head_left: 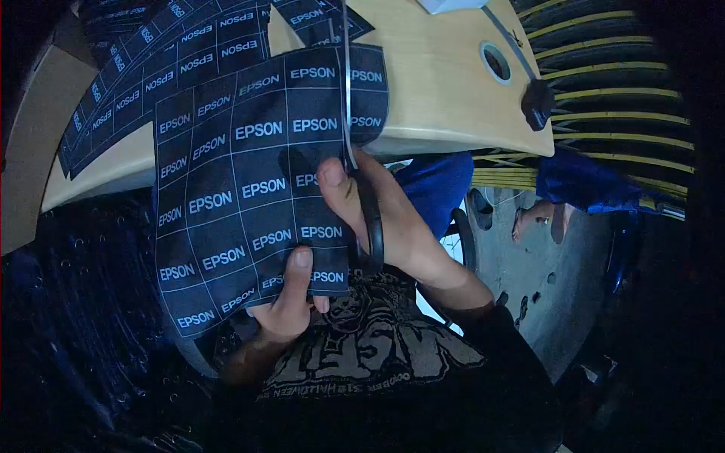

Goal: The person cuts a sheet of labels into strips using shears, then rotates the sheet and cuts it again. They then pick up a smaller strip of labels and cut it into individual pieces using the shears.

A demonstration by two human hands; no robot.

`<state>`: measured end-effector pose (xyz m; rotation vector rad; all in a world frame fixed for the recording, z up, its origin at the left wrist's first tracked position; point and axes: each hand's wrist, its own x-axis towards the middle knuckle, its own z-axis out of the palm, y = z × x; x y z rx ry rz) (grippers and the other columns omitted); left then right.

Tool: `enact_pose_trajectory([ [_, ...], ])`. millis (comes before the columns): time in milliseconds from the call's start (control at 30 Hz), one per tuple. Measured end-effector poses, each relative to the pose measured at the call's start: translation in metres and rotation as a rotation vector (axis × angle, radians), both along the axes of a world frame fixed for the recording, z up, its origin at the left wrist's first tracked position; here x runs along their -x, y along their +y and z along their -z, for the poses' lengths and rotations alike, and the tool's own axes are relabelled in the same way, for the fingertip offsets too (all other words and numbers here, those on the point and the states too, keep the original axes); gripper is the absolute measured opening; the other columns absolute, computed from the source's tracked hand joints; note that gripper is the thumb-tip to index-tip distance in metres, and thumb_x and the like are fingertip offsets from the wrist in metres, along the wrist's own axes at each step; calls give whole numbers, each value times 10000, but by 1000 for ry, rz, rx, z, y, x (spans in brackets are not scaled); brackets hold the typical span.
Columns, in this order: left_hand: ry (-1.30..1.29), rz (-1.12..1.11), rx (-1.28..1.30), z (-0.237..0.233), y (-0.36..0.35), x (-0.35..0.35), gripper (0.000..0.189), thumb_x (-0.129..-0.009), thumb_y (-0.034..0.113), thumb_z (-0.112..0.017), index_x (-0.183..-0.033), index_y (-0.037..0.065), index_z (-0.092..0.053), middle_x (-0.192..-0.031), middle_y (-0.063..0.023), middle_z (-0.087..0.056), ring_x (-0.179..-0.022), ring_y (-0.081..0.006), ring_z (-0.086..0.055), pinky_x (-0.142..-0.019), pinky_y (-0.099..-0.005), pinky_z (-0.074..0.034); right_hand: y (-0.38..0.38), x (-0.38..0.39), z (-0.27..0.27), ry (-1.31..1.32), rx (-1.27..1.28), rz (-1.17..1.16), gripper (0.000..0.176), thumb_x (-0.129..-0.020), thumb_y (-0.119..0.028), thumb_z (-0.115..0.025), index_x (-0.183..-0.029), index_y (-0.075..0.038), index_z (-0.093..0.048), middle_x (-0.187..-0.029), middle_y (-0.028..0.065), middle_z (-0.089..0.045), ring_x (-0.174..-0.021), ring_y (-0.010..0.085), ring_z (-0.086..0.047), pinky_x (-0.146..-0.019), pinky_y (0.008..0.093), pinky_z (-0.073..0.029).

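Note:
My left hand (285, 306) grips the lower edge of a dark sheet printed with EPSON labels (260, 185), its thumb lying on the printed face. The sheet is held up in front of the table and bends slightly. In my right hand (396, 219) is a pair of scissors (370, 223), with the thumb and fingers around the black handle. A long metal blade runs upward over the sheet near its right side, between two columns of labels. The other blade is hidden.
More EPSON-printed sheets (124, 87) lie on the light wooden table (438, 83). A roll of tape (495, 63) and a black object (537, 104) sit toward its right end. Cardboard (49, 128) stands at left. Beyond yellow slats (604, 90), another person's bare foot (529, 219) shows.

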<state>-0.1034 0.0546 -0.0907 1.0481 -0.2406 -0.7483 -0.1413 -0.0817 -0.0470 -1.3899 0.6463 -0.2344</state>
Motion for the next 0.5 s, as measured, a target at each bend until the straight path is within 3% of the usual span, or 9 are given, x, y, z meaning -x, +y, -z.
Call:
enact_pose_trajectory([
  [267,-38,24,-31,-3,-1,1,165,-902,50,-454,-1034,-49,-442,-656,-92,-557,-399,-103,-474,-353,-212,-398,1,0,1,-86,30,41,578,-869,-449,-524,-1102,76,-464,-919,115,-596,-840,142,-564,-747,258,-453],
  [333,-28,53,1,1,1,-1,175,-901,46,-455,-1047,-48,-436,-661,-94,-558,-400,-103,-473,-355,-211,-397,-1,2,-3,4,-17,-38,641,-890,-500,-444,-1213,53,-412,-1056,106,-549,-980,133,-489,-858,242,-377],
  [467,15,81,74,3,3,-3,189,-898,36,-457,-1065,-48,-430,-671,-101,-562,-404,-102,-472,-361,-209,-392,-2,2,-2,-15,-12,-74,644,-890,-496,-448,-1223,54,-402,-1060,102,-549,-980,130,-490,-860,241,-376],
  [500,16,81,73,1,2,-3,189,-898,36,-457,-1065,-48,-430,-671,-101,-562,-404,-102,-472,-361,-209,-392,-2,2,-2,-43,7,-50,604,-878,-467,-493,-1163,62,-433,-999,105,-570,-935,133,-518,-820,252,-410],
])
